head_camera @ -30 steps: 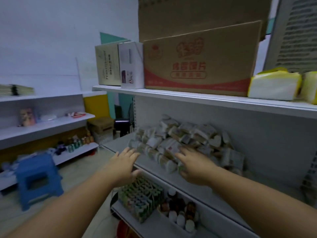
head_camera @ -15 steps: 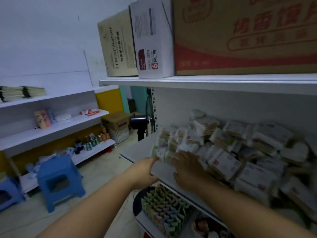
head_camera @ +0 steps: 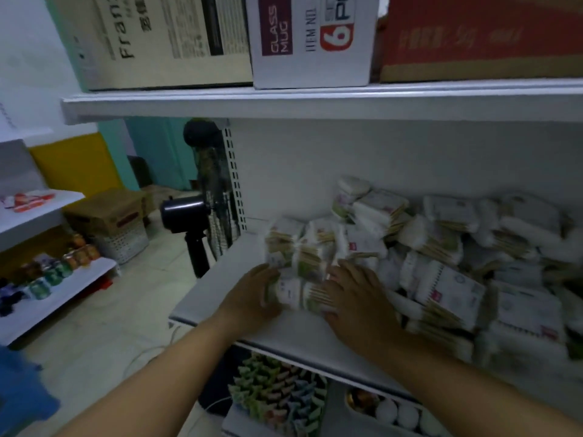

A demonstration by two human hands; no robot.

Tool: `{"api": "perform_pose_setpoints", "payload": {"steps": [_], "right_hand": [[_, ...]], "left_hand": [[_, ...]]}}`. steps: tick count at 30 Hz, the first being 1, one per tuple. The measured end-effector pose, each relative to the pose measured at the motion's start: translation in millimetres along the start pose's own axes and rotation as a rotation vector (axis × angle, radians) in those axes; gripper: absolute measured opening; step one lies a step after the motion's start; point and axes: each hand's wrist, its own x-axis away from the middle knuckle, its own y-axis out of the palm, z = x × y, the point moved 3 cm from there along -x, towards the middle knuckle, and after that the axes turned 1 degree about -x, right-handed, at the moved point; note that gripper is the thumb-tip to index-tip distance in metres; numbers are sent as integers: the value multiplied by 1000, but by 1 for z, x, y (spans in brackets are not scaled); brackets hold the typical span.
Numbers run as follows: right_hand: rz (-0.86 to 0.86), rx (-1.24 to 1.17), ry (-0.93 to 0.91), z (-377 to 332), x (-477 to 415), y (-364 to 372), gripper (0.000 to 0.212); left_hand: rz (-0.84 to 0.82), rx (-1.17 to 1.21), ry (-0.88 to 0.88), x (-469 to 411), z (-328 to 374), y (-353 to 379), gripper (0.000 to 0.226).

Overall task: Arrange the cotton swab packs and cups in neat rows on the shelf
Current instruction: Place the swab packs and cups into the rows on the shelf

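A loose heap of cotton swab packs (head_camera: 441, 247) covers the white middle shelf (head_camera: 293, 332), from its centre to the right edge of view. At the heap's left end lies a small cluster of packs (head_camera: 299, 263). My left hand (head_camera: 252, 294) presses flat against the left side of the front pack (head_camera: 299, 293) of that cluster. My right hand (head_camera: 356, 298) lies on the same pack's right side, fingers extended over it. I see no cups on this shelf.
Cardboard boxes (head_camera: 312, 39) stand on the upper shelf (head_camera: 315, 99) just overhead. A black fan (head_camera: 195, 212) stands left of the shelf's end. Coloured items (head_camera: 277, 392) and round white things (head_camera: 397, 414) fill the shelf below. Other shelves (head_camera: 53, 298) with cans lie at left.
The view has moved closer and lower toward the middle shelf. Both hands have closed in on the leftmost packs, one on each side of the front pack.
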Motion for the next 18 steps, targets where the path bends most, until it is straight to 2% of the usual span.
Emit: {"api": "perform_pose_setpoints", "payload": {"steps": [4, 6, 14, 18], "right_hand": [[-75, -112, 80, 3, -7, -8, 42], [-120, -206, 142, 4, -7, -11, 46], [-275, -386, 323, -16, -5, -22, 53], [-214, -480, 454, -23, -5, -36, 43]], "left_hand": [[125, 290, -14, -2, -23, 7, 48], [156, 407, 0, -3, -32, 8, 45], [175, 707, 71, -2, -39, 4, 54], [165, 699, 59, -1, -42, 2, 66]]}}
